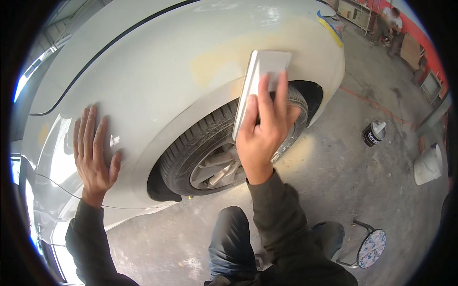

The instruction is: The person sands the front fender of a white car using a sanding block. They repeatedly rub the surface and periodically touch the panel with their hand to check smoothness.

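Note:
My right hand (266,136) grips a long, flat silver sanding block (273,58), holding it upright over the front wheel arch of a white car. The block's upper end lies at the fender (152,66), next to a yellowish patch of filler (206,66); whether its face touches the panel I cannot tell. My left hand (94,152) rests flat on the bodywork left of the wheel, its fingers extended and holding nothing. Below the arch, the tyre (177,162) and grey rim (220,167) are partly hidden by my right hand and the block.
A dark can (373,135) with a white top stands on the concrete floor at right, near a white bucket (427,166). By my right knee is a round stool (372,249) with a patterned seat. Yellow and blue tape (330,31) edges the car's front. Another person (390,23) sits far back.

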Demonstrator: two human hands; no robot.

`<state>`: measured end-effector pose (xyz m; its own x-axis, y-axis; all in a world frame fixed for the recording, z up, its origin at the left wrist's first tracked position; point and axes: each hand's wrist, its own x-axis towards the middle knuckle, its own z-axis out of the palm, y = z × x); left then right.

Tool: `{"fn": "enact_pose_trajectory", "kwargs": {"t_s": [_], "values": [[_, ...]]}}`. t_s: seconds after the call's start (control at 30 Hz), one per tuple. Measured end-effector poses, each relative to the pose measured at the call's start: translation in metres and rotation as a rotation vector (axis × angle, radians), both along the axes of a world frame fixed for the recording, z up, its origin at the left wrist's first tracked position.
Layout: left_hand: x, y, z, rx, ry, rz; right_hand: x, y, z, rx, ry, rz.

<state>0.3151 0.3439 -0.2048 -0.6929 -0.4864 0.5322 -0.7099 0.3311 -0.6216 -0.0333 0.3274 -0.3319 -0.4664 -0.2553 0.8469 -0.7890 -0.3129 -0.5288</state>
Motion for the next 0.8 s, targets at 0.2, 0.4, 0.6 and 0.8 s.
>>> {"fn": "enact_pose_trajectory", "kwargs": {"t_s": [0.2, 0.4, 0.6, 0.8], "values": [[-0.002, -0.001, 0.001, -0.005, -0.071, -0.003, 0.035, 0.017, -0.043, -0.012, 0.053, 0.112], [-0.001, -0.001, 0.0, -0.021, -0.022, -0.023, 0.03, 0.015, -0.016, 0.062, -0.075, 0.075], [0.0, 0.001, 0.004, -0.015, -0.022, -0.012, 0.0, 0.0, 0.0, -0.014, -0.024, -0.009], [-0.004, 0.0, 0.004, -0.007, -0.053, -0.048, 0.023, 0.016, -0.052, -0.009, 0.074, 0.112]]}}
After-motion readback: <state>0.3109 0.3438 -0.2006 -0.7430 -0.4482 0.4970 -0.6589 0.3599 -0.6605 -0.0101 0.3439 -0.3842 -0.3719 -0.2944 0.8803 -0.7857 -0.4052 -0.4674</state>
